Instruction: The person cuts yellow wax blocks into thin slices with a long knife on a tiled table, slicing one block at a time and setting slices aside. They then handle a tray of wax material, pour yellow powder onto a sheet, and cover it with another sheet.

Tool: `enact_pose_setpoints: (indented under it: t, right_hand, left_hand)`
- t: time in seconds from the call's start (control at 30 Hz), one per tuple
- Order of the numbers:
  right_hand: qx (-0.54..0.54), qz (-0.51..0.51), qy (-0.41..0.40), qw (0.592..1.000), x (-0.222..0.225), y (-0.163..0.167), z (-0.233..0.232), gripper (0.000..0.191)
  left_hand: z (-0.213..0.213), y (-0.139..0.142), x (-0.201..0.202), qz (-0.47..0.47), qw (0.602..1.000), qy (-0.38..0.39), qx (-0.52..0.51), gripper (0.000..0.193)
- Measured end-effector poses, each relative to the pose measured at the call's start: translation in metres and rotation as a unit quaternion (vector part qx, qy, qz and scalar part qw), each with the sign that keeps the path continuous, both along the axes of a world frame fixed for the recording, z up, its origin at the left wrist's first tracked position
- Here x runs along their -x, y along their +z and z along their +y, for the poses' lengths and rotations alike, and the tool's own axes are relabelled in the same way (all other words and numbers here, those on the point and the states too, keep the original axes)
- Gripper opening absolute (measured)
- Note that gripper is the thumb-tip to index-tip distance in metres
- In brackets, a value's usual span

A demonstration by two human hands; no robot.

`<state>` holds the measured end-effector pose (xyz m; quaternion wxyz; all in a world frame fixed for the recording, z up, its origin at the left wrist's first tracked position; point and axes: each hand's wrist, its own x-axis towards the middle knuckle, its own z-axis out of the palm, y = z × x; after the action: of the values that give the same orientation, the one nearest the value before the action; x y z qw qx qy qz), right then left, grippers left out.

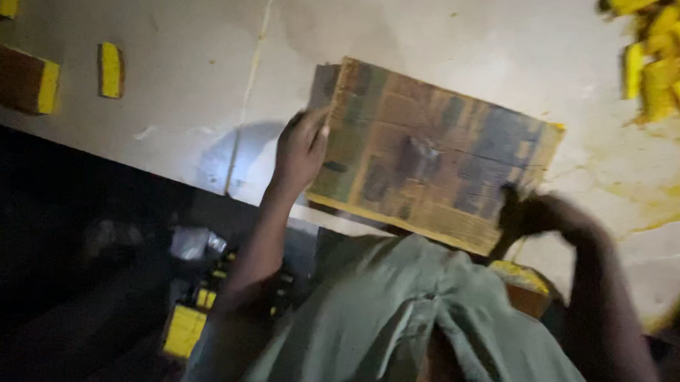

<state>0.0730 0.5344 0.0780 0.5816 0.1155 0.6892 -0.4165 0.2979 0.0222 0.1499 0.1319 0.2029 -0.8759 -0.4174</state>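
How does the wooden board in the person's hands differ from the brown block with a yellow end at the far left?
The wooden board is wide, flat and streaky grey-brown; the block is small, chunky and plain brown with one yellow face. The board is gripped by the left hand and right hand; the block lies untouched on the pale table. Both show yellow on an edge.

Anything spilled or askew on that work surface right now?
Yes. Yellow smears stain the pale surface at right, below a loose heap of yellow blocks. The worn wooden board sits tilted, with the left hand and right hand gripping its ends.
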Motion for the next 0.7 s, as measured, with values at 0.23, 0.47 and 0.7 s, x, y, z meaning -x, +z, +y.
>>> enact_pose_setpoints:
  t: [0.23, 0.47, 0.7]
  right_hand:
    - [0.011, 0.343, -0.271, 0.899, 0.034, 0.023, -0.034, 0.02]
    - [-0.205, 0.494, 0.019, 0.844, -0.047, -0.025, -0.025, 0.037]
    - [-0.214, 0.408, -0.046, 0.886, -0.042, 0.019, -0.047, 0.037]
  left_hand:
    - [-0.056, -0.042, 0.119, -0.059, 0.997, -0.017, -0.052, 0.037]
    - [-0.048, -0.04, 0.141, -0.071, 0.994, -0.083, 0.03, 0.012]
    - [0.042, -0.006, 0.09, -0.064, 0.978, -0.197, -0.03, 0.015]
